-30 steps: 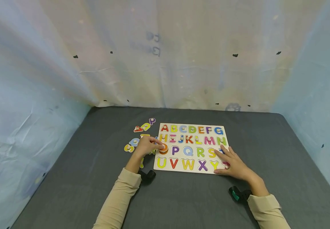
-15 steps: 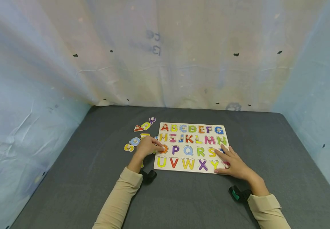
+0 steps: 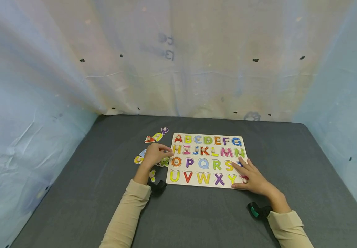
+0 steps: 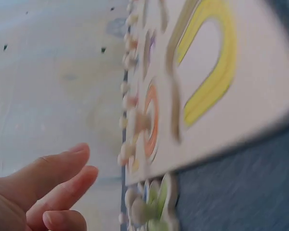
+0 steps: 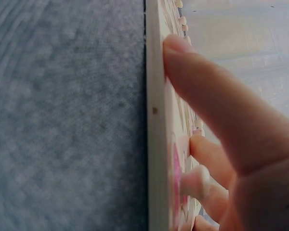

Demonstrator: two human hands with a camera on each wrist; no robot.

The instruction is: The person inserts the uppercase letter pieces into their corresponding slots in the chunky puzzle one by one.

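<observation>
A white alphabet puzzle board (image 3: 197, 169) lies on the dark table, with pegged letters in its top rows. The orange O piece (image 3: 176, 162) sits in the third row; its wooden peg (image 4: 143, 122) shows in the left wrist view. My left hand (image 3: 154, 155) hovers just left of the board, apart from the O and holding nothing. Beneath it lies a green R piece (image 3: 164, 162), partly covered. My right hand (image 3: 252, 176) rests spread on the board's lower right corner, thumb (image 5: 197, 72) at the front edge. A pink letter's peg (image 5: 195, 182) stands beside its fingers.
Loose letter pieces lie left of the board: a purple P (image 3: 164, 131), a red V-shaped one (image 3: 149, 139), a yellow S-shaped one (image 3: 138, 159) and a yellow Y-shaped one (image 3: 152, 175). Hanging sheets (image 3: 197, 86) enclose the table's back and sides.
My left hand has let go of the O piece, which went from raised to lying in its slot, and has drawn back up and left. The right hand has stayed put.
</observation>
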